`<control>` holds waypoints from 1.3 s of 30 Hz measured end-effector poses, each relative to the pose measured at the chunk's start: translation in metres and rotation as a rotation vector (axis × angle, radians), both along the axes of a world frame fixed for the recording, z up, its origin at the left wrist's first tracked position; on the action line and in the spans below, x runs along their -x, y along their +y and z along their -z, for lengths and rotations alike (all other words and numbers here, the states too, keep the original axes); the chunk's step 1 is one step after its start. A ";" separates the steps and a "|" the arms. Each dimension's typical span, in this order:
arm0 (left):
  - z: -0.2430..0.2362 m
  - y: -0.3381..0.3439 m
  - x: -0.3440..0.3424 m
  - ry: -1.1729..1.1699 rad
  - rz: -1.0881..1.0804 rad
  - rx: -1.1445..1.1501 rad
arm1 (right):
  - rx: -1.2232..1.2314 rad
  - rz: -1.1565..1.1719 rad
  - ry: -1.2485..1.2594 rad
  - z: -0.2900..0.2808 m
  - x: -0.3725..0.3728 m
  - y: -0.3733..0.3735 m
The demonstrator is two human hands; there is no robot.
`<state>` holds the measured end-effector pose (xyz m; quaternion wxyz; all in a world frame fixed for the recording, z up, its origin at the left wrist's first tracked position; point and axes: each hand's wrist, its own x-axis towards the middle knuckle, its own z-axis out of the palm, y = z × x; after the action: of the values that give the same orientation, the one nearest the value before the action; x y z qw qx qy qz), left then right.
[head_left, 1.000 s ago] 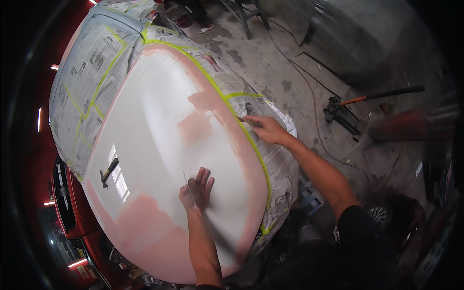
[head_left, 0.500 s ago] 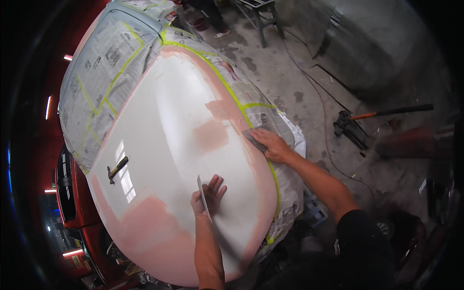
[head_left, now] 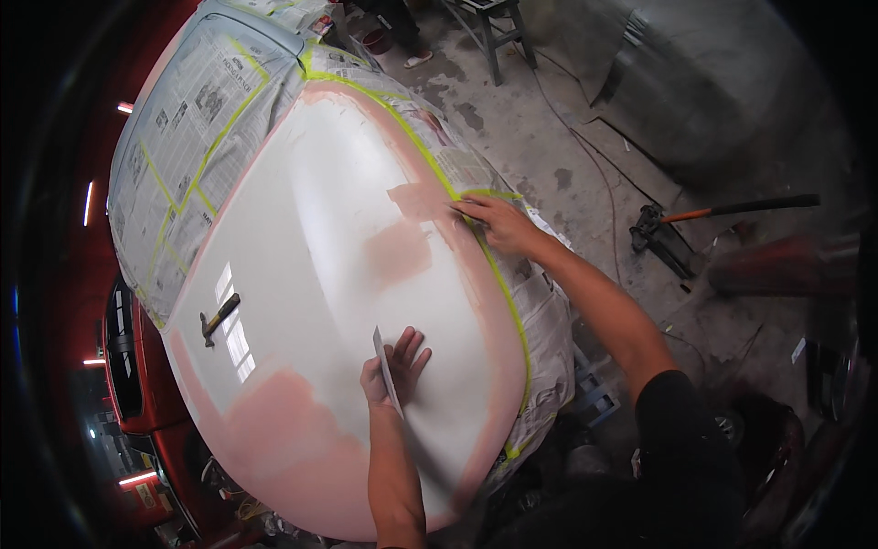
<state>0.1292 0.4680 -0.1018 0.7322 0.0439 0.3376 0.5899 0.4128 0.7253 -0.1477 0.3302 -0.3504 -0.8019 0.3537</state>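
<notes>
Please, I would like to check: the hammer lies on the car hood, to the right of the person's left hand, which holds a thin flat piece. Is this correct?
Not quite: the side is wrong. The head view shows the hammer on the car hood to the left of the left hand, which does hold a thin flat piece.

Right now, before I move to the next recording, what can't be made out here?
All in the head view:
- Most of the dark pad in the right hand: covered by the fingers.
- The broad face of the thin sheet in the left hand: turned nearly edge-on.
- The upper body of the person beyond the car: cut off by the top edge.
- The far side of the red car: out of sight behind its near side.
</notes>
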 end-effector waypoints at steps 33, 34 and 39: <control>-0.004 0.001 -0.003 0.006 -0.044 0.078 | -0.036 -0.010 -0.040 -0.028 -0.023 -0.065; -0.004 0.002 -0.004 -0.001 -0.039 0.081 | -0.123 -0.056 -0.139 -0.019 -0.011 -0.048; 0.000 -0.002 -0.001 -0.047 -0.043 0.067 | -0.181 -0.101 -0.225 0.000 0.024 -0.012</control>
<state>0.1302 0.4662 -0.1023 0.7280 -0.0017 0.3407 0.5950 0.3886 0.7132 -0.1478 0.2504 -0.3160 -0.8790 0.2547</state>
